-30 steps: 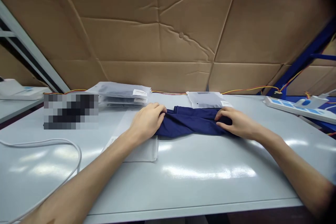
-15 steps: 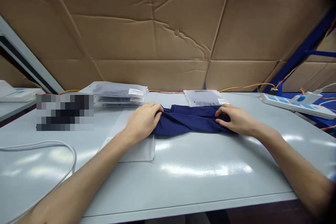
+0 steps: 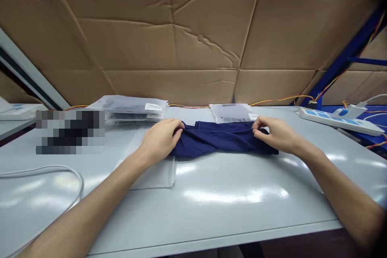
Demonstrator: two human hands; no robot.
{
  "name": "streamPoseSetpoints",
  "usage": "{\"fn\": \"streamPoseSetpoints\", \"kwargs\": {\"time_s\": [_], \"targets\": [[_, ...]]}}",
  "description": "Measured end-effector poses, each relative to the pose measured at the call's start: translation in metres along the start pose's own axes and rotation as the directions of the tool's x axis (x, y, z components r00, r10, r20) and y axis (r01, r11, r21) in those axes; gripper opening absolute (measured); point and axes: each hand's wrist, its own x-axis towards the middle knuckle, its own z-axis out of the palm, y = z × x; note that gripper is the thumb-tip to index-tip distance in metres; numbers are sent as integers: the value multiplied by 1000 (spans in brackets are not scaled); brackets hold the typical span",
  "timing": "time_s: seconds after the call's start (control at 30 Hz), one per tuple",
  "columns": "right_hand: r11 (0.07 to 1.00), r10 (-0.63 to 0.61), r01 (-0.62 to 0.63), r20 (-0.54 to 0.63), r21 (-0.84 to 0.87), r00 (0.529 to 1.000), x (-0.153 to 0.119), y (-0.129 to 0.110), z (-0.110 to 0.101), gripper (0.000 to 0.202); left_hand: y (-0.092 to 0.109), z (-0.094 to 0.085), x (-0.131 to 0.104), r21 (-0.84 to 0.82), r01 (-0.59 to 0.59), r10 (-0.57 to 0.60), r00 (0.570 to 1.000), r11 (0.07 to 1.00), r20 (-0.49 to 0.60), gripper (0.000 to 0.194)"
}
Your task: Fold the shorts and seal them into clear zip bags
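Observation:
A folded navy-blue garment (image 3: 217, 139) lies crosswise on the grey table; its exact kind cannot be made out. My left hand (image 3: 161, 137) pinches its left end between thumb and fingers. At the other end, my right hand (image 3: 273, 133) is closed on the upper edge of the cloth, thumb against fingertips. Partly beneath my left hand and forearm lies a frosted plastic bag (image 3: 155, 175). Just behind the garment rests another frosted bag (image 3: 232, 113) with a white label and something dark inside.
Several filled frosted bags (image 3: 130, 105) are stacked at the back left, beside a pixelated patch. A white cable (image 3: 72, 169) loops over the left side of the table (image 3: 229, 225). At the right stands a power strip (image 3: 338, 121) with plugs. Cardboard (image 3: 136, 48) walls the back.
My right thumb and fingers have come together on the garment's edge, and more of its right end shows. The view has shifted slightly; my left hand keeps its hold.

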Motion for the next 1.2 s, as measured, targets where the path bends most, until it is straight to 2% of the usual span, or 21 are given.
{"fn": "streamPoseSetpoints", "kwargs": {"time_s": [0.13, 0.2, 0.27, 0.33, 0.4, 0.47, 0.53, 0.6, 0.67, 0.77, 0.83, 0.9, 1.0, 1.1, 1.2], "targets": [[995, 7, -4, -31, 100, 1000, -3, -1, -12, 7, 1, -14, 0, -170, 4, -2, 1000, 985, 12, 20], [992, 10, -13, 21, 127, 1000, -4, 0, -21, 9, 0, -23, -1, -308, 42, -16, 996, 950, 87, 20], [988, 35, -53, 128, 145, 991, -6, 0, -28, 15, 0, -34, -3, -443, 88, 10, 977, 892, 214, 23], [980, 73, -117, 257, 160, 964, -8, -1, -34, 20, 1, -43, -6, -521, 141, 68, 930, 842, 361, 25], [971, 111, -174, 337, 162, 935, -9, -3, -36, 23, 5, -49, -9, -538, 202, 114, 861, 819, 496, 24], [968, 142, -204, 353, 145, 925, -9, -4, -35, 25, 10, -51, -11, -534, 268, 133, 792, 802, 596, 28], [966, 166, -219, 328, 134, 930, -8, -5, -31, 26, 14, -49, -12, -522, 316, 122, 756, 792, 643, 32], [968, 161, -207, 280, 144, 947, -6, -3, -26, 27, 17, -44, -11, -499, 332, 75, 771, 800, 633, 34], [977, 131, -160, 199, 139, 971, -5, -1, -21, 26, 18, -37, -10, -474, 307, 0, 839, 825, 544, 35], [995, 51, -56, 61, 79, 997, -3, -1, -13, 24, 18, -21, -8, -369, 166, -68, 962, 915, 263, 33], [999, -10, 9, 1, 36, 1000, -2, -2, -8, 22, 19, -10, -7, -240, 15, 5, 997, 971, 82, 28], [997, -76, 76, -26, -24, 997, -1, -3, -3, 21, 20, 0, -7, -127, -143, 145, 989, 982, 6, 25], [984, -148, 145, -19, -102, 989, 1, -3, 4, 22, 22, 9, -8, -62, -314, 317, 947, 947, 50, 33], [983, -142, 149, 70, -104, 987, 1, -2, 8, 27, 23, 12, -9, -22, -382, 380, 910, 924, 166, 46], [987, -119, 133, 143, -94, 983, 0, -2, 8, 28, 23, 14, -9, 10, -381, 366, 896, 925, 250, 48]]}}
